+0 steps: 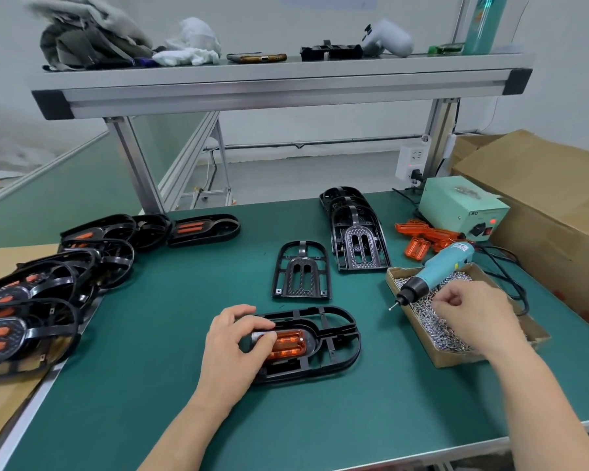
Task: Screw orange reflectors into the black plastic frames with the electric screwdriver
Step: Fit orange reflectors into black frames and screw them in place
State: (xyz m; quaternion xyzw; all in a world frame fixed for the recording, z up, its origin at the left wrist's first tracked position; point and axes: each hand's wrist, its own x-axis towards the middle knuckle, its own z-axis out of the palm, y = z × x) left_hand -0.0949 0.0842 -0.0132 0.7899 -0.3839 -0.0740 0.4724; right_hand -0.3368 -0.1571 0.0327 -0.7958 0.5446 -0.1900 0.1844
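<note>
Close to the near edge of the green table (150, 368), a black frame (313, 331) lies flat with an orange reflector (289, 345) seated in its middle. The left hand (232, 348) grips the frame's left end. Its thumb is on the far rail and its fingers curl down over the reflector's left end, so most of the reflector shows to the right of the fingertips. The right hand (470, 314) is well apart from the frame, over a cardboard box (456, 360) of screws (436, 331). Its fingers are curled and pinched together; whether a screw sits between them I cannot tell. The electric screwdriver (436, 275) lies just beside that hand, propped on the box, bit poking left over the mat. Farther back are an empty frame (301, 271), a stack of frames (357, 232) and loose reflectors (422, 237). Finished frames (31, 300) crowd the far left.
</note>
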